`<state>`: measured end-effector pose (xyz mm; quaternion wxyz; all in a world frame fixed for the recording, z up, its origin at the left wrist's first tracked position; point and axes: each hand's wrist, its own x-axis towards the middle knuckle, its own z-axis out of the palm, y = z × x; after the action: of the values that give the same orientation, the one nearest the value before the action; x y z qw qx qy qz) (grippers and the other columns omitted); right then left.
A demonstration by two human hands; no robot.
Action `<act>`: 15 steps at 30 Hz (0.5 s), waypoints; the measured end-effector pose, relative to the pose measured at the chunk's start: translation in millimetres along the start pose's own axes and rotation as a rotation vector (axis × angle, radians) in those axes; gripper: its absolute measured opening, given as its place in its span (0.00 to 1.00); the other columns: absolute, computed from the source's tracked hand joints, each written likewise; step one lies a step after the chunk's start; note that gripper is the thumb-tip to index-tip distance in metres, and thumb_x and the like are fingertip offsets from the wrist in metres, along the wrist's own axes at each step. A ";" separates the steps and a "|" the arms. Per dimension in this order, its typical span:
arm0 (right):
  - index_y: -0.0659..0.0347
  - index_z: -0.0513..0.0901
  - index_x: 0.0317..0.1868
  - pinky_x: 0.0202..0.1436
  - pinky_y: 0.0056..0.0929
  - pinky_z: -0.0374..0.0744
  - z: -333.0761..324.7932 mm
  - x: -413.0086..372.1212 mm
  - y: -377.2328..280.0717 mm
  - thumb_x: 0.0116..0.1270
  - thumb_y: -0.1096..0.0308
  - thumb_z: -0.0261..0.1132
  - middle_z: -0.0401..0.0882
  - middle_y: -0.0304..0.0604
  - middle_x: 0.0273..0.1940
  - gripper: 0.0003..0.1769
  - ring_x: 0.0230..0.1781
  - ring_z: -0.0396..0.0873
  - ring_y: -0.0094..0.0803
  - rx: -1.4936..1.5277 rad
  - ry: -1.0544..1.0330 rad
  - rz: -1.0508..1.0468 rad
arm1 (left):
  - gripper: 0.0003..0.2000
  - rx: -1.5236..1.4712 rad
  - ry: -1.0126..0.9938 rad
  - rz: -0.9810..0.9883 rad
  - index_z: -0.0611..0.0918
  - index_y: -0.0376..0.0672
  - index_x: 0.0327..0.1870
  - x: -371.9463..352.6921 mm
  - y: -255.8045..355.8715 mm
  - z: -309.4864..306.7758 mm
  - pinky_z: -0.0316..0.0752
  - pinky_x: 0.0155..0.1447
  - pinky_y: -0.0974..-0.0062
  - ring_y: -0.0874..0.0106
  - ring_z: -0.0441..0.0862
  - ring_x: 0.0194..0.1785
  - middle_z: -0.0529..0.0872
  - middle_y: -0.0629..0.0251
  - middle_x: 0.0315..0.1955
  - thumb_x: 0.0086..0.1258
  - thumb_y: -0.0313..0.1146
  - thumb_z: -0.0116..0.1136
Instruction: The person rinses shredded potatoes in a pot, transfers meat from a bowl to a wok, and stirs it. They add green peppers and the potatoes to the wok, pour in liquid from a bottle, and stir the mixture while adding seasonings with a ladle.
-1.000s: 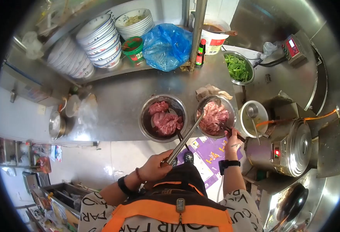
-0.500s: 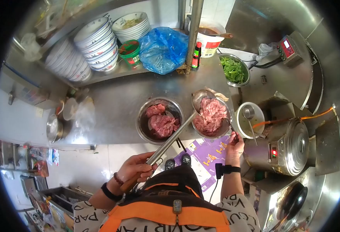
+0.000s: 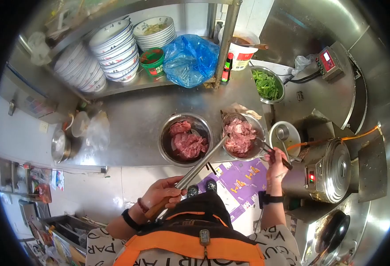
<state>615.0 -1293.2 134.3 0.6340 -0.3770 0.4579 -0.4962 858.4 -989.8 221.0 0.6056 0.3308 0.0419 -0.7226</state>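
Note:
My left hand (image 3: 163,195) is closed round the wooden-ended handle of a long metal ladle (image 3: 202,163). The ladle's head lies in the right steel bowl (image 3: 262,129), partly hidden under raw sliced meat (image 3: 240,135). In my right hand (image 3: 276,166) is a dark-handled fork (image 3: 265,147), its tip reaching the meat at the bowl's right side. To the left, a second steel bowl (image 3: 161,141) holds larger clumps of raw meat (image 3: 188,145); neither hand touches it.
A shelf at the back carries stacked bowls (image 3: 115,53), a green tub (image 3: 152,62) and a blue plastic bag (image 3: 191,62). Right of the meat are a white container (image 3: 272,133) with a small ladle, a lidded steel pot (image 3: 336,168), and a bowl of greens (image 3: 265,85).
My right hand has shifted slightly right, and more of the fork now shows. The meat in the right bowl looks more gathered over the ladle's head. The view has shifted a little.

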 end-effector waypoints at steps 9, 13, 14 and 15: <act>0.68 0.74 0.40 0.33 0.27 0.82 30.8 -11.3 9.5 0.68 0.69 0.55 0.79 0.49 0.34 0.09 0.27 0.80 0.36 0.119 0.009 0.017 | 0.28 0.273 -0.003 0.044 0.60 0.39 0.67 -5.0 7.1 4.1 0.68 0.24 0.84 0.80 0.71 0.24 0.76 0.61 0.37 0.64 0.21 0.51; 0.67 0.73 0.39 0.33 0.27 0.81 22.0 -18.7 1.7 0.68 0.69 0.54 0.78 0.47 0.34 0.08 0.27 0.80 0.37 0.227 0.049 -0.058 | 0.28 0.231 -0.022 0.047 0.60 0.38 0.67 -9.9 8.6 -0.3 0.68 0.24 0.84 0.80 0.71 0.23 0.76 0.60 0.36 0.64 0.21 0.51; 0.68 0.73 0.39 0.33 0.25 0.81 18.5 -19.2 -2.3 0.69 0.68 0.54 0.78 0.47 0.33 0.09 0.27 0.80 0.37 0.228 -0.023 -0.113 | 0.28 0.217 -0.022 0.049 0.60 0.38 0.67 -12.1 8.5 -1.6 0.68 0.24 0.84 0.80 0.71 0.23 0.76 0.60 0.36 0.64 0.21 0.51; 0.69 0.73 0.39 0.34 0.24 0.81 18.9 -18.5 -3.6 0.69 0.68 0.53 0.78 0.48 0.33 0.10 0.27 0.80 0.36 0.182 -0.005 -0.118 | 0.28 0.217 -0.021 0.051 0.60 0.38 0.67 -13.9 8.4 -3.6 0.68 0.24 0.84 0.80 0.71 0.23 0.76 0.60 0.36 0.64 0.21 0.51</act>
<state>630.4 -1275.6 147.0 0.6366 -0.3454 0.3864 -0.5711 868.2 -978.6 228.4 0.5847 0.3878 -0.0516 -0.7107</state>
